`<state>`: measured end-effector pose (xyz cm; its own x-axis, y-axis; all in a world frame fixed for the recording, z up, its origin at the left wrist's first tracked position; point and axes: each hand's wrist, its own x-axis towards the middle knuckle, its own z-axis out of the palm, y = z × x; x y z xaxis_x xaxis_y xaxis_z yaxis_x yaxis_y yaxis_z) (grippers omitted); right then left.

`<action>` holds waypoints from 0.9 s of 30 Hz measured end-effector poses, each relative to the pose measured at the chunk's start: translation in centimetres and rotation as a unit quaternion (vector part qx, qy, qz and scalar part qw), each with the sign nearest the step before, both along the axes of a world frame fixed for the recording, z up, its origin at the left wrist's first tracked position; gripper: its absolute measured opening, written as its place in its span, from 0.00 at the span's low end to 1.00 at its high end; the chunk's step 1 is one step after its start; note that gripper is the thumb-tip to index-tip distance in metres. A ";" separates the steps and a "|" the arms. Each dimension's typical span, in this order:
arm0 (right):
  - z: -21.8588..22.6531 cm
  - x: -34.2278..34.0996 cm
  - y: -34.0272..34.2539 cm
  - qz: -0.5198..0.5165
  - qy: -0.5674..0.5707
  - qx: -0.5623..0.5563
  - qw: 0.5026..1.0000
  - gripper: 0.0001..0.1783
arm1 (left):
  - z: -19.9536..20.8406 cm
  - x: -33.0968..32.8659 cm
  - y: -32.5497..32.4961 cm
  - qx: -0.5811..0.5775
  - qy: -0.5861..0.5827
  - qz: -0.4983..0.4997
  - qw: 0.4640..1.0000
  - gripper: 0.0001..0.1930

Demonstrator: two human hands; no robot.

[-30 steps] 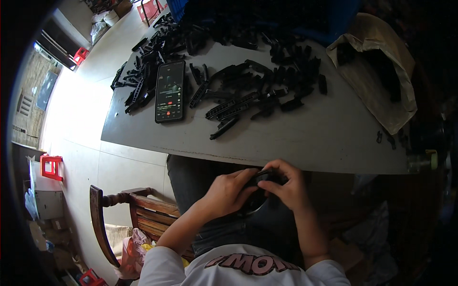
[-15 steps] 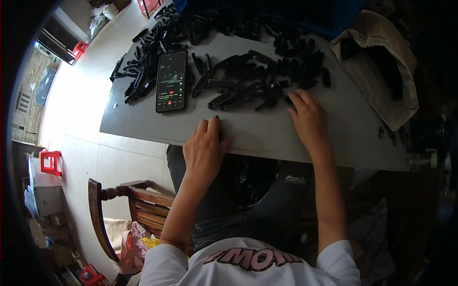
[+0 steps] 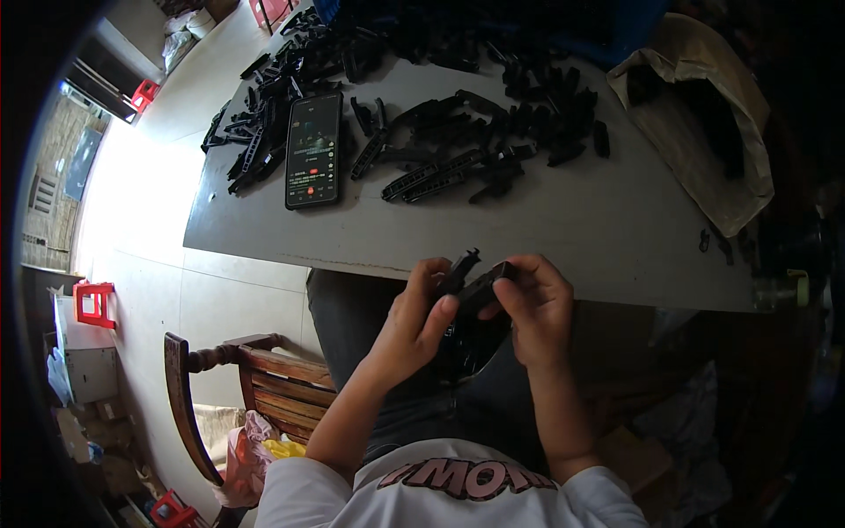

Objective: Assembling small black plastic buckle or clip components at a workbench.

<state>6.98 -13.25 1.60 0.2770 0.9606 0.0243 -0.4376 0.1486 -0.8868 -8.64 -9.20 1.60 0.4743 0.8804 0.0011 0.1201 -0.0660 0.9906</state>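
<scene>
My left hand is closed around a black plastic part, whose notched end sticks out past the fingers. Close against it, my right hand pinches another dark plastic piece between thumb and fingers. The two pieces lie side by side at a slant, over my lap by the table's front edge; whether they are joined I cannot tell. On the grey table beyond, long ribbed black parts lie in a loose group.
A phone with a lit screen lies on the table, left of the ribbed parts. More black parts are heaped behind it. A blue container stands at the back, a beige sack at the right. A wooden chair stands at my left.
Both hands have come together off the tabletop to above my lap. My right hand has drawn back from the heap with a dark piece, and my left has moved right and nearer.
</scene>
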 end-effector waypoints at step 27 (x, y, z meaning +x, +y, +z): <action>0.8 -0.5 -1.3 -0.037 -0.119 0.006 0.992 0.19 | -0.3 1.7 -0.9 0.100 0.002 -0.078 0.992 0.20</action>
